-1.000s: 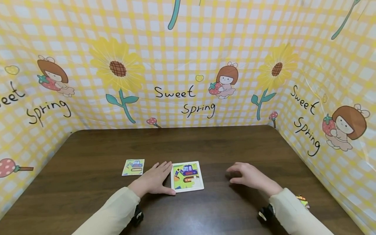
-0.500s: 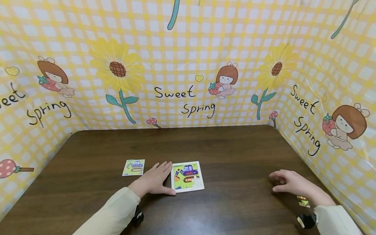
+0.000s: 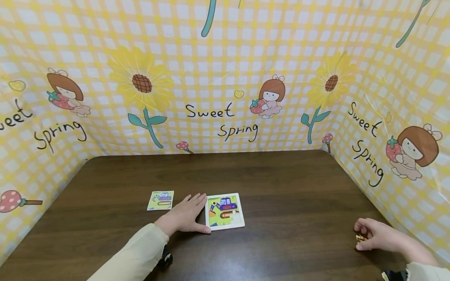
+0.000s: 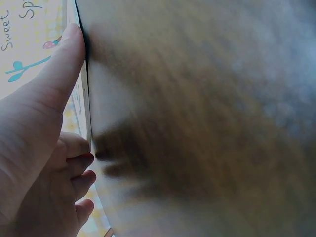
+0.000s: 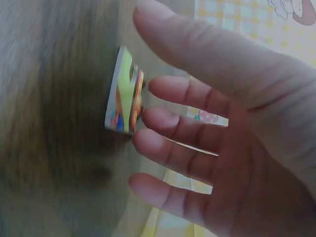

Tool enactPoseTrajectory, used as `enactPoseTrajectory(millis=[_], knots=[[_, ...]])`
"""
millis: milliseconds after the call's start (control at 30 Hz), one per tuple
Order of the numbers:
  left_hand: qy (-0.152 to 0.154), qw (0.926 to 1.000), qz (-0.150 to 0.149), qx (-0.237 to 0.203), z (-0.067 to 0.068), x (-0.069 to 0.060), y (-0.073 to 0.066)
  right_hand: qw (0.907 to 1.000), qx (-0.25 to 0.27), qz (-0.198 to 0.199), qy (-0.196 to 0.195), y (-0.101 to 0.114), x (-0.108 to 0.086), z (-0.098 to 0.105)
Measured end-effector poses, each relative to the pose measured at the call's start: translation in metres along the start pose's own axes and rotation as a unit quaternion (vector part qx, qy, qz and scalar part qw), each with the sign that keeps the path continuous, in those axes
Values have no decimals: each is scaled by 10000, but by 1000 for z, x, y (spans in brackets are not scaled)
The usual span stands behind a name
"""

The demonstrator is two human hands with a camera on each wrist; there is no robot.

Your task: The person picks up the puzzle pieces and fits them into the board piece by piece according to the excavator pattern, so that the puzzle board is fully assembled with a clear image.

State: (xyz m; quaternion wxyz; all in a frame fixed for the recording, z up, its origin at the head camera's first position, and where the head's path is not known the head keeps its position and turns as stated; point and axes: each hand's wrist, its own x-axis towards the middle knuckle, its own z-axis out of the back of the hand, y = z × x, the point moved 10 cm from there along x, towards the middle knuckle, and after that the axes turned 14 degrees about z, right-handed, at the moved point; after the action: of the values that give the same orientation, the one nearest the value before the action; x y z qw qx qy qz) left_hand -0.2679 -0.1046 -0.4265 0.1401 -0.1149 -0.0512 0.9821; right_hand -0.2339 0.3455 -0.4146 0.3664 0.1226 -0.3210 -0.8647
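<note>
In the head view my left hand (image 3: 184,216) rests flat with straight fingers, its thumb and fingertips along the left edge of a white-framed jigsaw puzzle (image 3: 224,211). The puzzle shows a blue digger, with a pale gap at its lower right. In the left wrist view the thumb (image 4: 69,64) lies along the frame's edge. At the far right, my right hand (image 3: 381,236) hovers around small puzzle pieces (image 5: 123,94), green, orange and blue. Thumb and fingers stand apart beside the pieces; whether a fingertip touches them I cannot tell.
A small picture card (image 3: 160,200) of the same digger lies left of my left hand. The dark wooden table (image 3: 281,175) is bounded at the back and sides by a yellow checked cloth (image 3: 218,50).
My right hand has moved right and toward me, from beside the puzzle to the loose pieces. My left hand and the puzzle have stayed put.
</note>
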Motion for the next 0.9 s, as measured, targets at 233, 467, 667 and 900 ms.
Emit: enactPoseTrajectory(millis=[233, 467, 667, 900], knots=[[13, 10000, 29, 24, 1, 1, 0, 9982, -460, 343, -151, -1, -12, 3], [8, 10000, 36, 29, 1, 1, 0, 9960, -701, 426, -354, 1, -14, 3], [3, 10000, 42, 43, 0, 1, 1, 9960, -572, 535, -433, 5, -11, 3], [-47, 10000, -70, -19, 0, 2, -1, 9947, -393, 713, -622, 16, 6, 7]])
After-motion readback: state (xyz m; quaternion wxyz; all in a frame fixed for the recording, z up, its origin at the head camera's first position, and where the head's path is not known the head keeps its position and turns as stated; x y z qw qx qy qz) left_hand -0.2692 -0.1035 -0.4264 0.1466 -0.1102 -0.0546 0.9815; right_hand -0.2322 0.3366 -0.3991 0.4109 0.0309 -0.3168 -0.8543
